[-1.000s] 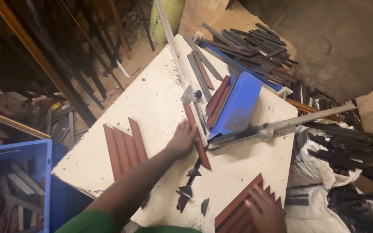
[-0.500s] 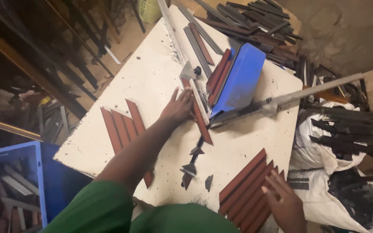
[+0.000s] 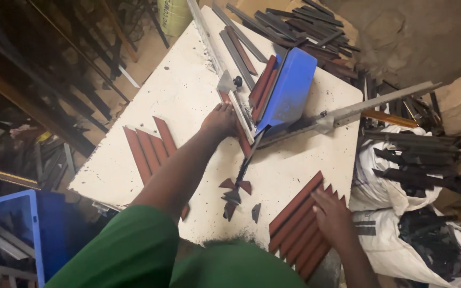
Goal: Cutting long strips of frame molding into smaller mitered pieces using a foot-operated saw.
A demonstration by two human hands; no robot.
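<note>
My left hand (image 3: pixel 221 120) lies flat, fingers together, on a reddish-brown strip (image 3: pixel 239 133) at the fence of the blue lever cutter (image 3: pixel 286 90) on the white table (image 3: pixel 177 85). My right hand (image 3: pixel 333 214) rests open on a stack of pointed reddish strips (image 3: pixel 300 221) at the near edge. More strips (image 3: pixel 146 146) lie just left of my arm, small offcuts (image 3: pixel 236 186) between

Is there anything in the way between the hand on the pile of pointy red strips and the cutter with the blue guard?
Nothing tall blocks it. Between the right hand on the red strips and the blue-guarded cutter lies bare white table. A few small cut-off scraps lie to one side, near the left forearm.
</note>
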